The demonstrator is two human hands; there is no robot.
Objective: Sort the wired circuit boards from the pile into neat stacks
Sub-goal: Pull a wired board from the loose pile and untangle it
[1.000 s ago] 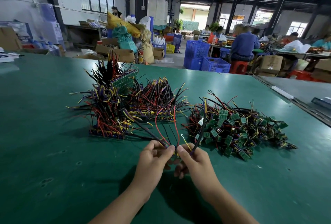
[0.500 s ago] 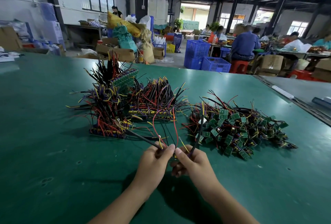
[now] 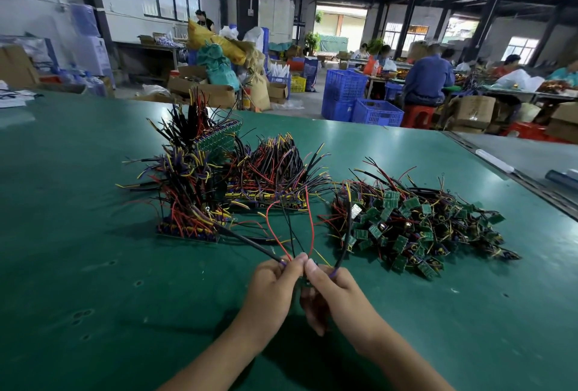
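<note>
Near the front edge of the green worktop (image 3: 93, 265), the left hand (image 3: 275, 284) and the right hand (image 3: 334, 293) meet thumb tip to thumb tip, both with fingers curled and pinching one wired board (image 3: 250, 243) just above the surface. The board itself is hidden between the fingers. Only its leads show, fanning up and away: a thick black one slanting left, thin red, black and yellow ones rising in the middle, and another black one curving right. To the right and a little farther off lies the loose pile (image 3: 416, 228) of small green boards tangled in red, black and yellow wire. To the left stand the sorted stacks, their wires bristling upward: a near stack (image 3: 187, 200), a middle stack (image 3: 272, 178) just beside it, and a far stack (image 3: 219, 140) with its green board tilted up. Beyond the worktop's far edge are blue crates (image 3: 359, 103) and seated workers (image 3: 428, 78).
</note>
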